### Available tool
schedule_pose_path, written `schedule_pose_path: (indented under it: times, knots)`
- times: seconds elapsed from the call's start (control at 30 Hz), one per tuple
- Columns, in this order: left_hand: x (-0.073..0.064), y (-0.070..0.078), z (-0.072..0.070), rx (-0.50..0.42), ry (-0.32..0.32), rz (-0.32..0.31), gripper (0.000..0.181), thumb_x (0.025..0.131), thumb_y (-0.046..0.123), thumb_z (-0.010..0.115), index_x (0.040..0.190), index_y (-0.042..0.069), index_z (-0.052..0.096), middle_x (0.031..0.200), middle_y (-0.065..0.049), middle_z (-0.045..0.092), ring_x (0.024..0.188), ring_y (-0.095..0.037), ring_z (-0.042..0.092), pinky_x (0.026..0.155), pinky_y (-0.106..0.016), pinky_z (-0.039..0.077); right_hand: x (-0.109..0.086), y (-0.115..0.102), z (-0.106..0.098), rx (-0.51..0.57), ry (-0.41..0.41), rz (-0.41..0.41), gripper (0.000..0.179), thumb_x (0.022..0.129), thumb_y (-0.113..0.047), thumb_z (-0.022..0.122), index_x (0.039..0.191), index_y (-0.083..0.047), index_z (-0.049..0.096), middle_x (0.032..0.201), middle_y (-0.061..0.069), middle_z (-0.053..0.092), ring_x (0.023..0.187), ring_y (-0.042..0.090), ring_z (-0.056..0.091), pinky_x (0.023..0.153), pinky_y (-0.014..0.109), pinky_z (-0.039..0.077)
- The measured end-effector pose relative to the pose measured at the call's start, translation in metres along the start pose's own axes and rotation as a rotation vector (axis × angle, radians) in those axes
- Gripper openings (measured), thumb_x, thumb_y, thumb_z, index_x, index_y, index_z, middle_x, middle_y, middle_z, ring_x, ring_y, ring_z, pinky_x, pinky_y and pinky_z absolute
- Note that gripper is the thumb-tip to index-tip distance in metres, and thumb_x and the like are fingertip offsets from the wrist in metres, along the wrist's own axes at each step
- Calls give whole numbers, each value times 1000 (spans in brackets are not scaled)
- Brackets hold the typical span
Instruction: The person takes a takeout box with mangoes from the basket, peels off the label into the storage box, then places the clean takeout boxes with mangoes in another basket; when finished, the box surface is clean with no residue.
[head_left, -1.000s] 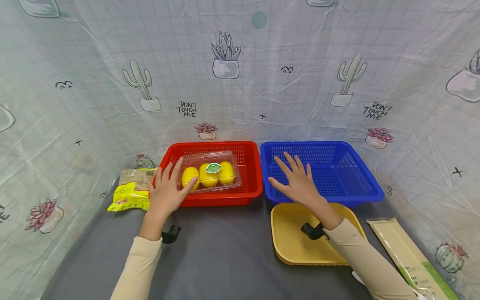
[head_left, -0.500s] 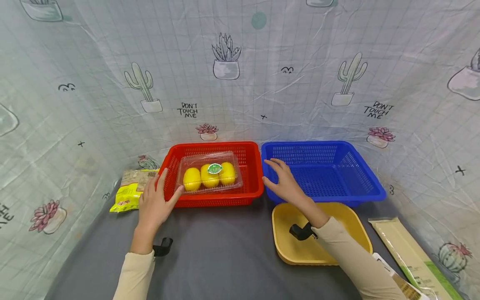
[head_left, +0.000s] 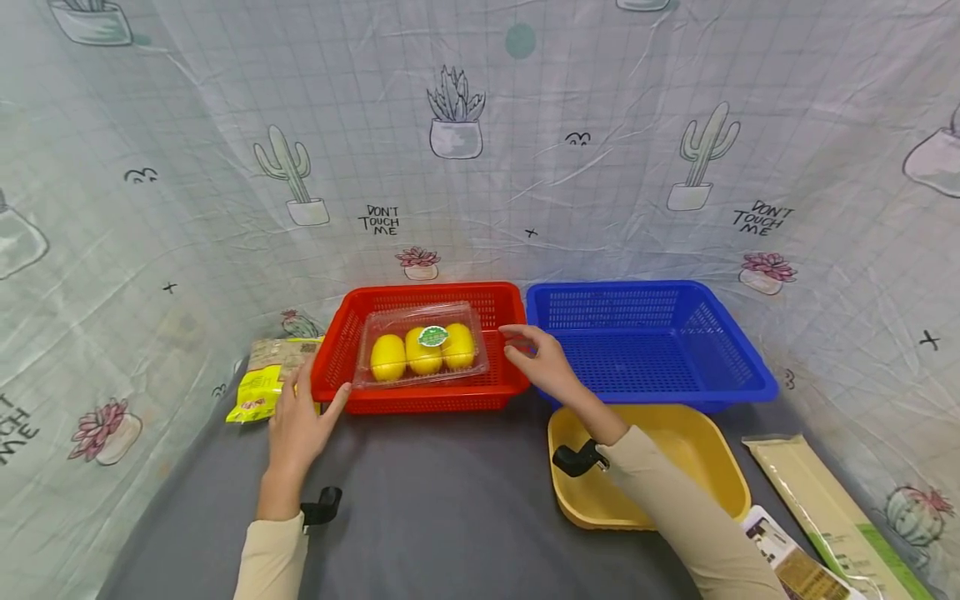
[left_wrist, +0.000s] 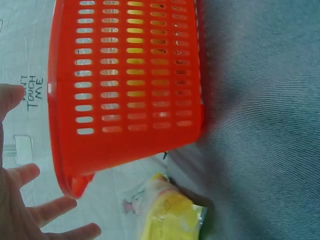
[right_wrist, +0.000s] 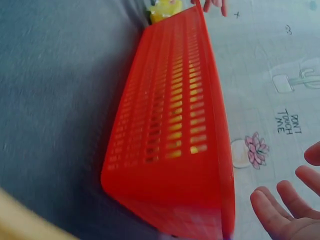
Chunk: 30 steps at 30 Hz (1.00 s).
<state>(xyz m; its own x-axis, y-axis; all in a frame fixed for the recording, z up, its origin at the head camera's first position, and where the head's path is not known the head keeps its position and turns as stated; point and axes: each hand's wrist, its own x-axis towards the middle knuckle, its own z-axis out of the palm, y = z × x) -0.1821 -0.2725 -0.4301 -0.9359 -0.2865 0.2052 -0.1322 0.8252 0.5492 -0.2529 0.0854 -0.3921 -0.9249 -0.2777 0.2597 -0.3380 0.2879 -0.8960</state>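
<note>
Red plastic lies between two empty hands: the left hand [head_left: 295, 421] is at the near left corner of the red basket [head_left: 429, 405], fingers spread, and the right hand [head_left: 547, 367] is at its right end, fingers loosely bent, thumb apart. Neither pinches anything; left contact with the rim I cannot tell. The right hand has just come across from over the blue basket [head_left: 626, 358] and the left has drawn back from the box [head_left: 432, 337], so the red basket, box of fruit inside, is now flanked at both ends. The blue basket, just beside, leaves the right fingers little room; a bag [head_left: 258, 390] crowds the left end. Near right, a tray [head_left: 701, 467] lies under the right forearm, two packs beyond.
</note>
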Motion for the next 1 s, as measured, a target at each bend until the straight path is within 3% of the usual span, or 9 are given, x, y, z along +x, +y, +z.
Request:
schedule_pose_path:
  times: [0.23, 0.5, 0.67, 0.83, 0.93, 1.0]
  knots:
    - [1, -9, 9, -25, 1, -43, 83, 95, 57, 49, 157, 13, 16, 149, -29, 30, 133, -48, 33, 103, -70, 27, 9, 5, 13, 81, -4, 146, 33, 97, -11, 57, 128, -2, 61, 131, 18, 60, 117, 32, 58, 97, 44, 50]
    - [1, -17, 16, -107, -20, -80, 73, 97, 52, 50, 155, 16, 25, 148, -28, 32, 130, -46, 36, 102, -69, 30, 20, 9, 27, 166, 27, 283, 33, 96, -11, 55, 127, -4, 64, 133, 15, 59, 114, 31, 54, 102, 49, 45]
    - [1, -21, 21, -266, -16, -93, 70, 98, 48, 52, 155, 16, 27, 151, -26, 28, 135, -44, 31, 107, -67, 29, 27, 8, 38, 195, 12, 325, 34, 96, -8, 53, 128, -3, 63, 134, 18, 57, 110, 39, 52, 101, 53, 43]
    - [0, -24, 26, -451, 17, -77, 67, 98, 39, 56, 154, 13, 28, 150, -23, 32, 134, -41, 35, 107, -59, 34, 29, 5, 47, 160, -7, 334, 36, 96, -8, 56, 131, -2, 60, 140, 18, 52, 126, 37, 51, 103, 49, 44]
    - [-1, -27, 28, -548, 26, -93, 67, 97, 37, 58, 154, 14, 29, 149, -22, 35, 130, -41, 43, 98, -30, 49, 31, 6, 52, 168, -29, 340, 37, 96, -8, 56, 133, 0, 57, 139, 20, 52, 125, 37, 52, 102, 48, 45]
    - [-2, -30, 30, -613, 35, -108, 67, 97, 35, 59, 153, 14, 30, 147, -22, 38, 126, -42, 47, 87, -11, 47, 33, 7, 54, 200, -47, 361, 39, 97, -7, 54, 135, 1, 54, 138, 23, 52, 119, 39, 56, 101, 48, 46]
